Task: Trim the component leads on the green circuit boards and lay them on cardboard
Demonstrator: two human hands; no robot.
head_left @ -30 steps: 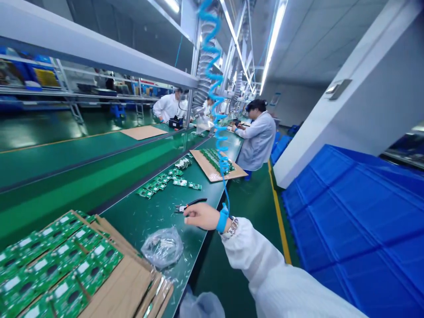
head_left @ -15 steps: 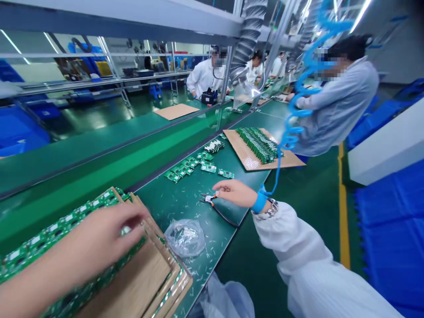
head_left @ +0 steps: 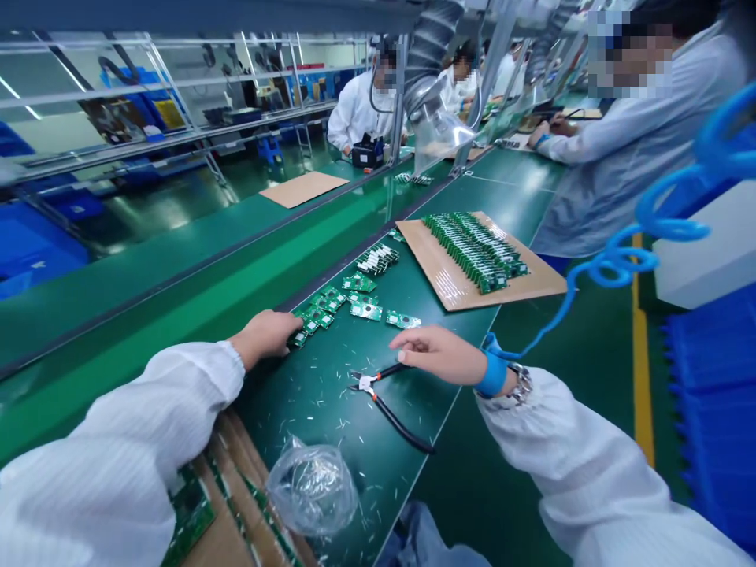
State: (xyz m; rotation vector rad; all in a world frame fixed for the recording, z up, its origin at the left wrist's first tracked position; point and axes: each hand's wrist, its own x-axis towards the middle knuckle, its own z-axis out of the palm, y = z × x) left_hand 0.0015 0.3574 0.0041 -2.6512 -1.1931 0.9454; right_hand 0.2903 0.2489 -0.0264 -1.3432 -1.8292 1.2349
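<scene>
The left grip (head_left: pixel 265 335) reaches the near end of a huddle of green circuit boards (head_left: pixel 319 309) on the worktop (head_left: pixel 307 402); its fingertips are partly hidden, so I cannot tell whether they pinch one. That huddle lies between 2 and 3 o'clock from the left grip.

The right grip (head_left: pixel 440 353) is slightly spread, fingers bent and thumb apart, with nothing seen between them. Side cutters (head_left: pixel 367 383) lie at its 8 o'clock, handles splayed; one handle runs up to the thumb, and I cannot tell whether they touch. A blue wrist strap (head_left: pixel 492 373) sits at 4 o'clock, joined to a coiled blue cord (head_left: pixel 608 264).

A clear plastic bag (head_left: pixel 316 484) lies at 7 o'clock from the cutters, among white slivers (head_left: pixel 344 423). Cardboard layered with boards (head_left: pixel 218 528) sits at the left grip's 6 o'clock.

At 1 o'clock from the right grip, a cardboard sheet (head_left: pixel 449 293) carries close-set rows of boards (head_left: pixel 476 250). Beyond, at 2 o'clock, is a co-worker (head_left: pixel 655 150).
</scene>
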